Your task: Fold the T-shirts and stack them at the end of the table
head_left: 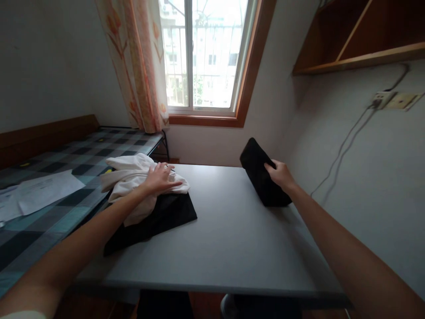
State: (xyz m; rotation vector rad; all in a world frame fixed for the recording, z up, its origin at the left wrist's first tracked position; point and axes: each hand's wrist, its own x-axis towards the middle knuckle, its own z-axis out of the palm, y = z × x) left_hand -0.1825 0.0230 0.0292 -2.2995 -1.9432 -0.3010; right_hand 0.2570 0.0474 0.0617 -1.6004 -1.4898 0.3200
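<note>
On the left part of the grey-white table lies a crumpled white cloth, partly over a flat black cloth. My left hand rests on the white cloth with its fingers spread. At the table's right side, my right hand grips a dark, box-shaped black item by its edge, thumb on the near face. The black item is tilted, its lower end at the tabletop.
To the left stands a bed with a checked cover and paper sheets. A curtain hangs beside the window. Cables run down the right wall from a socket, below a wooden shelf.
</note>
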